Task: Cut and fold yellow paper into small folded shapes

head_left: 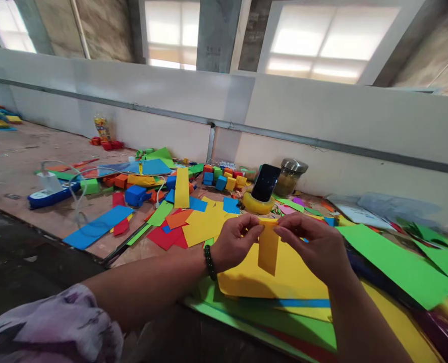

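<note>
Between my two hands hangs a yellow foam strip (268,252), its top edge pinched from both sides. My left hand (236,242), with a dark bead bracelet (209,262) at the wrist, has thumb and forefinger closed on the left corner. On the right corner, my right hand (317,244) grips in the same way. The top of the strip looks bent over between the fingertips, though the fingers partly hide it. Below lies a larger yellow sheet (295,282) on a stack of coloured sheets with green (246,312) and blue edges.
Several small foam cubes (220,182) stand behind, near a phone (265,182) propped on a yellow ring (258,202) and a lidded jar (290,176). Loose coloured pieces and a blue power strip (53,195) with a white cable lie to the left. Green sheets (394,262) lie at right.
</note>
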The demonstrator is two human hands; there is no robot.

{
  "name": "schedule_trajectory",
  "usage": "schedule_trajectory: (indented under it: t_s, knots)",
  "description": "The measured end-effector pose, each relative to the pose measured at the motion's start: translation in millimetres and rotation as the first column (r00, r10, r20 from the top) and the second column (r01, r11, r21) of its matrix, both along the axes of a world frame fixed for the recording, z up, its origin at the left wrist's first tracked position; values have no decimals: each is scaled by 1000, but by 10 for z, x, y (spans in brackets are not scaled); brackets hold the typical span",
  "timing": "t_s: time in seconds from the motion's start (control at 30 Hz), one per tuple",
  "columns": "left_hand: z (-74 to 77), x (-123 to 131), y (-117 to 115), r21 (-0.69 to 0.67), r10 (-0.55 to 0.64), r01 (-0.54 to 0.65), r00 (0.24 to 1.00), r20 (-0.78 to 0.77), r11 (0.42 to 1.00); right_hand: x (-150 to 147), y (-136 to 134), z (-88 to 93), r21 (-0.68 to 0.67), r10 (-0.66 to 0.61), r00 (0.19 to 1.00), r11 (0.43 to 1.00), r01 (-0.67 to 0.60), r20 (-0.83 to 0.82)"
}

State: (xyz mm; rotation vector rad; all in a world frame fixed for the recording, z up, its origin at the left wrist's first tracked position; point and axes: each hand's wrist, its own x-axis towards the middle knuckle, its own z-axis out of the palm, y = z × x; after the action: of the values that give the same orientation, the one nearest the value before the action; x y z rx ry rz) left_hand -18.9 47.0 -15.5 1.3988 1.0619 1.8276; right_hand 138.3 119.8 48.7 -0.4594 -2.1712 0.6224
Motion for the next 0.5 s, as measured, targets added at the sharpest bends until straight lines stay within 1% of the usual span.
schedule_trajectory:
  t_s: [0.13, 0.33, 0.5]
  knots:
    - [13, -1, -16, 30, 24, -22, 998, -65, 999, -11, -9, -5, 12, -12, 1000, 1000, 12, -28]
    - [123, 5, -74, 55, 49, -42, 989, -139, 998, -27, -15, -3, 1, -28, 998, 1000, 28, -62]
    - [146, 7, -88, 68, 61, -51, 985, -162, 996, -38, 10, -35, 34, -41, 994, 998, 45, -97]
